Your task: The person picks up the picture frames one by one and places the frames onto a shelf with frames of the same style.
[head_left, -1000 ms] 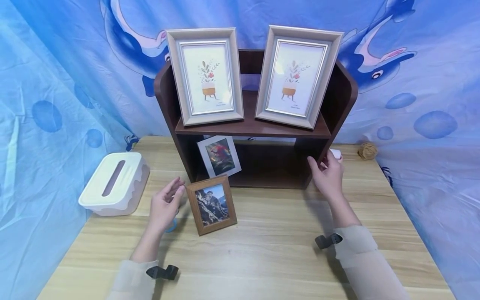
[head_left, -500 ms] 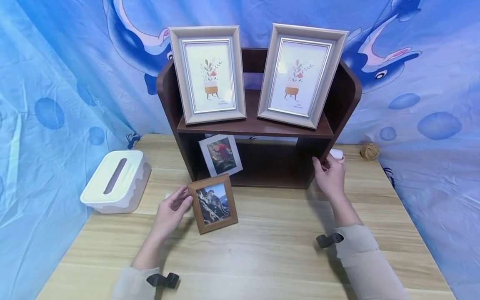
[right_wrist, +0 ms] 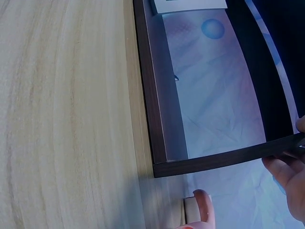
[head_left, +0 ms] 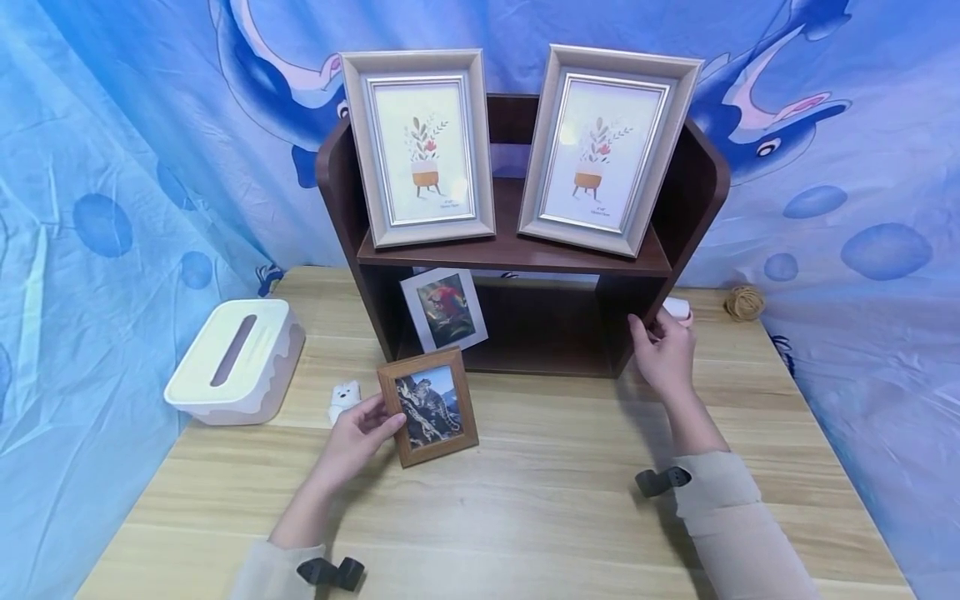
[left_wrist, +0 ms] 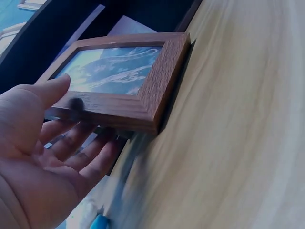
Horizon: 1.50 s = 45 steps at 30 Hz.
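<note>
A blue fabric backdrop (head_left: 71, 292) printed with dolphins and bubbles spans the top and both sides of the head view. Below it, a pale wood-grain worktop (head_left: 525, 517) fills the lower centre. A dark brown wooden two-tier shelf (head_left: 510, 254) stands on it at the upper centre.

Two large beige-grey rectangular frames with silver inner trim, one on the left (head_left: 426, 154) and one on the right (head_left: 602, 154), lean back on the upper tier, each showing a potted plant. A cream-lidded plastic tissue box (head_left: 234, 367) with a slotted top sits at the left of the frame.

The brown wooden picture frame (head_left: 429, 407), holding a photo of a spotted cat, stands tilted on the worktop just left of centre, before the shelf's left end. Behind it, a smaller white picture frame (head_left: 444, 310) with a red parrot leans in the lower tier.

The left hand (head_left: 358, 435) has its grip pinching the wooden frame's left edge — thumb in front, fingers behind. The right hand (head_left: 666, 354), right of centre, grips the shelf's right side panel between thumb and fingers.

Behind that hand is a white and pink object (head_left: 678, 309), partly hidden. A small white bear figurine (head_left: 344, 398) lies by the left hand; a brown twine ball (head_left: 744, 303) rests farther right.
</note>
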Available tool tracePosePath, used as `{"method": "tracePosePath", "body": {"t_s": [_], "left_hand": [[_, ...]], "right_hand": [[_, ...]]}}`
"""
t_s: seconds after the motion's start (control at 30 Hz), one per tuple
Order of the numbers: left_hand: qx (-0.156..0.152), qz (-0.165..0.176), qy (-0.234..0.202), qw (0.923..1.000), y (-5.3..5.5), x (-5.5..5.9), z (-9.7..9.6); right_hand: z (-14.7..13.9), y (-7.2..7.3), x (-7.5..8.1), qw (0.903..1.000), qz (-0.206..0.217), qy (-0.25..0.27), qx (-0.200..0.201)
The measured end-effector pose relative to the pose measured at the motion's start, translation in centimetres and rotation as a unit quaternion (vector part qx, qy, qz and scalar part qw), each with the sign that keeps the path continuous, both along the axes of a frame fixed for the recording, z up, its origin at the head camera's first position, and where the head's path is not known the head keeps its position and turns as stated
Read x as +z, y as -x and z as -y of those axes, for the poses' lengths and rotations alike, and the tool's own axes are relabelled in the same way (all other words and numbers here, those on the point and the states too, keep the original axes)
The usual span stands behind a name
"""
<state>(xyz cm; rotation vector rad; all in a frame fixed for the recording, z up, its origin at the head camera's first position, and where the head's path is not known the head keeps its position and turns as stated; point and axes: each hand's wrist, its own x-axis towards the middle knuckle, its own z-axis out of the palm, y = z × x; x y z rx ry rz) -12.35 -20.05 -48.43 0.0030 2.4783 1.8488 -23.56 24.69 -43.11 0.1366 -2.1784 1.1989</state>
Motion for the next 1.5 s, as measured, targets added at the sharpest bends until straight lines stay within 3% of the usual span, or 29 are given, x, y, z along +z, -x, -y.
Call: {"method": "tracePosePath", "body": {"t_s": [0.1, 0.2, 0.37, 0.63, 1.0, 1.27, 1.5], "left_hand": [[0.019, 0.032, -0.053, 0.9979, -0.1, -0.2, -0.4], [0.047, 0.061, -0.113, 0.9906, -0.2, -0.3, -0.7], [0.080, 0.065, -0.151, 0.9832, -0.2, -0.8, -0.8], [0.079, 0.063, -0.152, 0.9832, -0.1, -0.8, -0.8], [0.054, 0.057, -0.143, 0.9867, -0.1, -0.4, -1.4], [0.040, 0.077, -0.135, 0.9870, 0.9, 0.7, -2.7], [0.032, 0.050, -0.106, 0.9927, 2.1, 1.4, -3.9]], "right_hand": [[0.0, 0.0, -0.1, 0.9999, -0.003, -0.007, -0.007], [0.0, 0.0, -0.2, 0.9998, -0.009, -0.013, -0.012], [-0.2, 0.1, -0.3, 0.9996, -0.021, -0.016, -0.008], [-0.2, 0.1, -0.3, 0.9997, -0.025, -0.005, 0.004], [0.0, 0.0, -0.2, 0.9998, -0.018, 0.005, 0.007], [0.0, 0.1, -0.4, 0.9999, -0.013, 0.006, 0.003], [0.0, 0.1, -0.5, 0.9999, -0.014, 0.006, 0.008]]}}
